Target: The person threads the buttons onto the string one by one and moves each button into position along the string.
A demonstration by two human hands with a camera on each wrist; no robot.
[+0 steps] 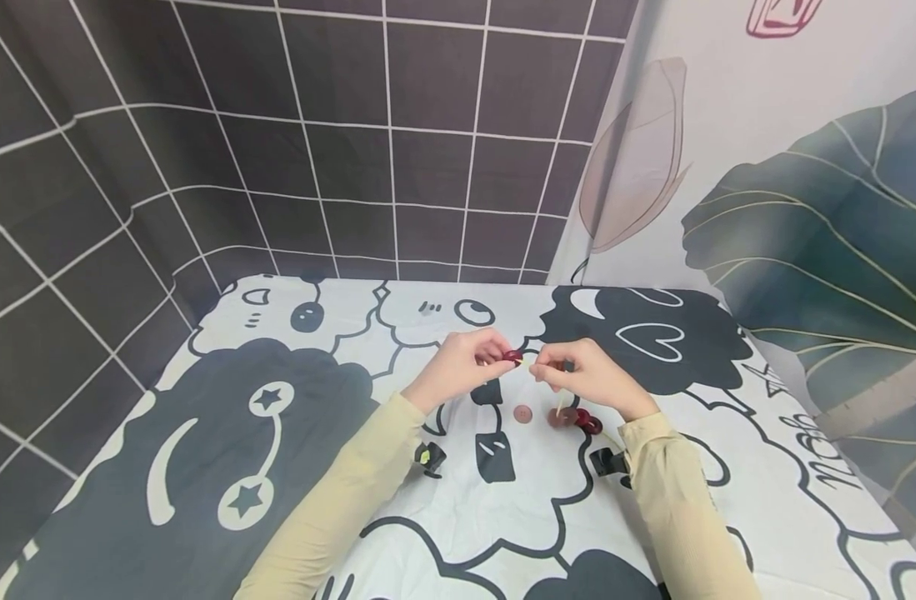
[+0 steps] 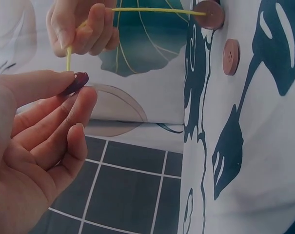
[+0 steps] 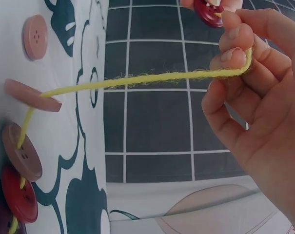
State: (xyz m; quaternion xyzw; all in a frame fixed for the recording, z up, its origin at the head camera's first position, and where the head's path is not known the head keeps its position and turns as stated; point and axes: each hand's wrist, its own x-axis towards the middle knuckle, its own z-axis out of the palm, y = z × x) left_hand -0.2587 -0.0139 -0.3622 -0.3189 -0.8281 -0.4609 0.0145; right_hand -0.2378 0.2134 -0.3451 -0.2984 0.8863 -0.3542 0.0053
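Between thumb and fingers, my left hand (image 1: 465,364) pinches a dark red button (image 2: 77,84) above the cloth. Facing it, my right hand (image 1: 591,382) pinches a yellow yarn (image 3: 152,78) close to its end. The yarn's tip meets the red button (image 3: 209,10) in the right wrist view; how far it passes through a hole is hidden by fingers. From the right hand the yarn runs down through several strung buttons: a pinkish one (image 3: 32,96), a brown one (image 3: 21,151), a red one (image 3: 19,195) and a dark purple one (image 3: 5,220).
A loose pink button (image 1: 523,414) lies on the patterned black-and-white cloth (image 1: 458,525), left of the strung buttons. Behind the table hangs a dark gridded sheet (image 1: 352,158). A leaf-printed sheet (image 1: 653,50) hangs at the right.
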